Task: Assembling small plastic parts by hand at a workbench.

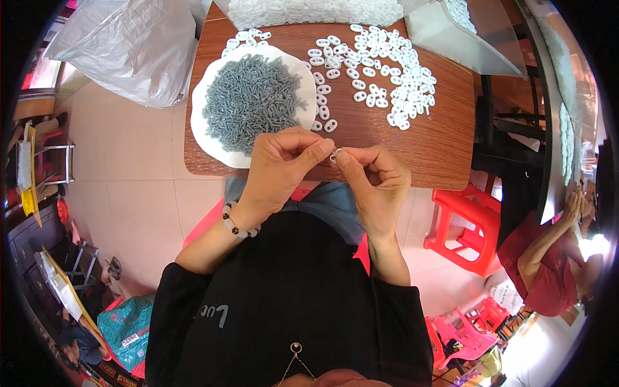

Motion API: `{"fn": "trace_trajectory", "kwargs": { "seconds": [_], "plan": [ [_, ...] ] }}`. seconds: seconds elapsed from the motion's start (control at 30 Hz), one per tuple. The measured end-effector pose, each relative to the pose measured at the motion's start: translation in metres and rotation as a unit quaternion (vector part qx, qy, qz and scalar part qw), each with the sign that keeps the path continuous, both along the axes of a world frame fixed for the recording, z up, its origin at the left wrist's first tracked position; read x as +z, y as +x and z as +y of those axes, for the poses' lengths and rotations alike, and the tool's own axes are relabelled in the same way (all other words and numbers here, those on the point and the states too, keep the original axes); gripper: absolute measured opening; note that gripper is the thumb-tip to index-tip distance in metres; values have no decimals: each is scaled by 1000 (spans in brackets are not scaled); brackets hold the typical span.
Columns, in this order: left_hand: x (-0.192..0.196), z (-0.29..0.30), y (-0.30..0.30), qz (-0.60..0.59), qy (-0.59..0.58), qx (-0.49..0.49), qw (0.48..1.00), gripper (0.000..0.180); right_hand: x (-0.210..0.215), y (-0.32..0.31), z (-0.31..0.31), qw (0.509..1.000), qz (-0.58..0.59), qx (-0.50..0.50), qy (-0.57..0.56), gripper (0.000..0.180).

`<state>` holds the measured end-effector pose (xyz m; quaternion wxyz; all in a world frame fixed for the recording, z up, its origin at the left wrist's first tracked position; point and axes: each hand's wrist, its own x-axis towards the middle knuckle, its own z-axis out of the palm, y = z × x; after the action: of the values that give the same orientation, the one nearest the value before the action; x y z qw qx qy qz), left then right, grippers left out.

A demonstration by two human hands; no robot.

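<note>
Both hands meet over the near edge of the brown wooden table. My right hand pinches a small white oval plastic piece with two holes between thumb and forefinger. My left hand, with a beaded bracelet at the wrist, has its thumb and forefinger closed right beside that piece; whatever they grip is too small to make out. A white wavy-rimmed plate just beyond my left hand is heaped with small grey rod-shaped pieces. Many more white two-hole pieces lie scattered over the table's far and right parts.
At the table's far side lies a long pile of white pieces. A grey bin tilts at the far right corner. A large pale plastic bag stands to the left, a red stool to the right. Another person sits at the right.
</note>
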<state>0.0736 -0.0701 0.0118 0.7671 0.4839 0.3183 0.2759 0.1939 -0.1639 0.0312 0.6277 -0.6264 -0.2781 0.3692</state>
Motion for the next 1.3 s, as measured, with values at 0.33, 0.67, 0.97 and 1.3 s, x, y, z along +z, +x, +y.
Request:
{"fn": "trace_trajectory", "kwargs": {
  "seconds": [0.33, 0.67, 0.97, 1.3],
  "plan": [
    [-5, 0, 0, -19, -25, 7, 999, 12, -3, -2, 1, 1000, -10, -6, -14, 3],
    [7, 2, 5, 16, -62, 0, 998, 23, -2, 6, -3, 998, 44, -40, 17, 4],
    [6, 23, 18, 99, 174, 10, 980, 10, -4, 22, -17, 996, 59, -64, 20, 4],
    [4, 41, 59, 249, 553, -129, 784, 22, -14, 49, -46, 986, 69, -144, 36, 7]
  ]
}}
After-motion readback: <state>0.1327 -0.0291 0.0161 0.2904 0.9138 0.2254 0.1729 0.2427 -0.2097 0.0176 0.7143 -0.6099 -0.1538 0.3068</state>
